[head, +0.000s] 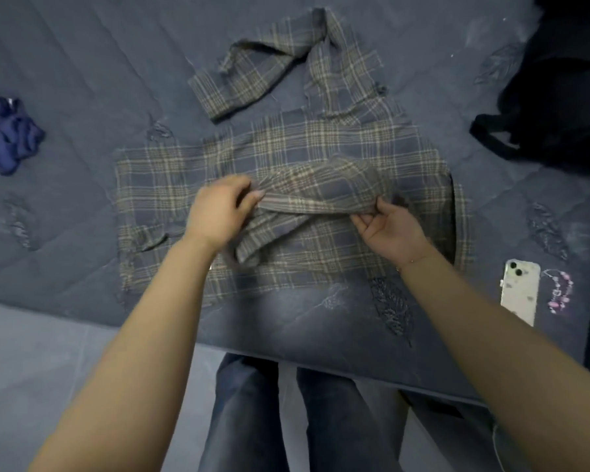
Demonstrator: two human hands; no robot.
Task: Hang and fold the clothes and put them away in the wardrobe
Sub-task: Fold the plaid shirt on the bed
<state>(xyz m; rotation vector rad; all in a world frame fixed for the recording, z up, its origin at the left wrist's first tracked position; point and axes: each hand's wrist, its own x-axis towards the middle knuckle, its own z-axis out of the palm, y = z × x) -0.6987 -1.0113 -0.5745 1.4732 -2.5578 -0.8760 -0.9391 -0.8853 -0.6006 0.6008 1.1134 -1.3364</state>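
Folding is underway: plaid shirt [286,158] is lying flat on the bed [82,63]. Far left of the shirt, a blue garment [9,131] is waiting. Over the shirt's middle, left hand [218,207] is pinching one end of a raised fold, fingers curled; right hand [387,229] is pinching the other end. Right of the shirt: phone [521,291], black clothes [559,97]. Next move probably calls for laying the fold down evenly, edges aligned.
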